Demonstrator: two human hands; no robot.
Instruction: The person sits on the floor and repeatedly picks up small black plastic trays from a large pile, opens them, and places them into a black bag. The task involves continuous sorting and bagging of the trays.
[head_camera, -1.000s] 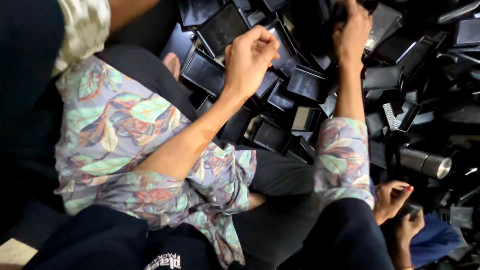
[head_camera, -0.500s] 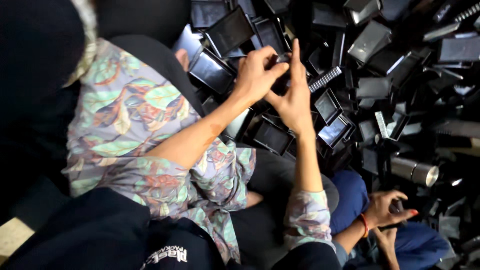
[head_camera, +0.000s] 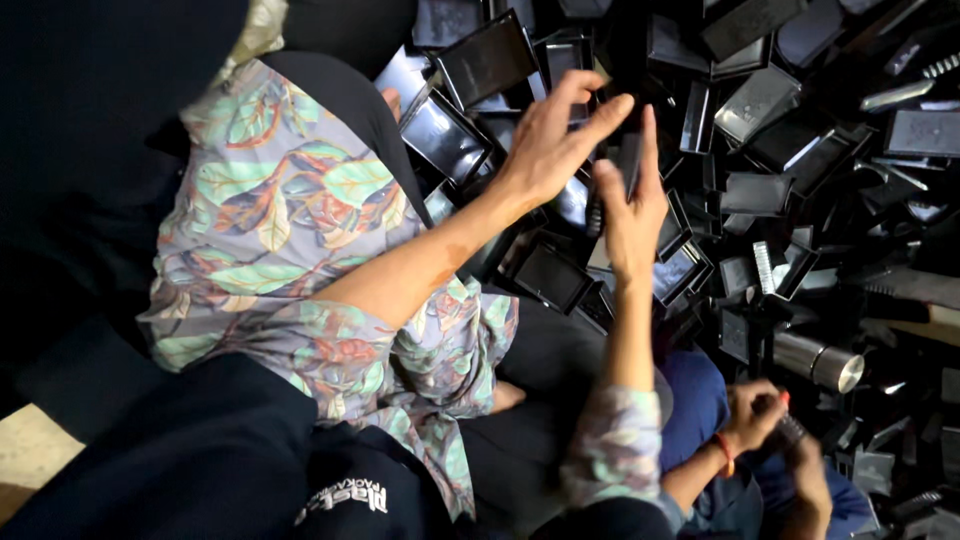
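A heap of black plastic tray-like parts (head_camera: 760, 100) fills the upper right of the head view. My left hand (head_camera: 545, 150) reaches over it from the left on a bare forearm with a floral sleeve, its fingers stretched onto a small black part (head_camera: 627, 158). Coming up from below, my right hand (head_camera: 632, 215) grips the same part from underneath, with the thumb and one finger pointing up along it. The two hands touch around the part, and most of it is hidden by my fingers.
Another person's two hands (head_camera: 765, 420), one wrist with a red band, work on a small piece at the lower right above blue clothing. A shiny metal cylinder (head_camera: 822, 362) lies among the black parts. Dark cloth and my floral garment (head_camera: 290, 230) cover the left.
A second ago my hands were apart, the right one reaching far into the heap. They have come together, and both are now on one small black part.
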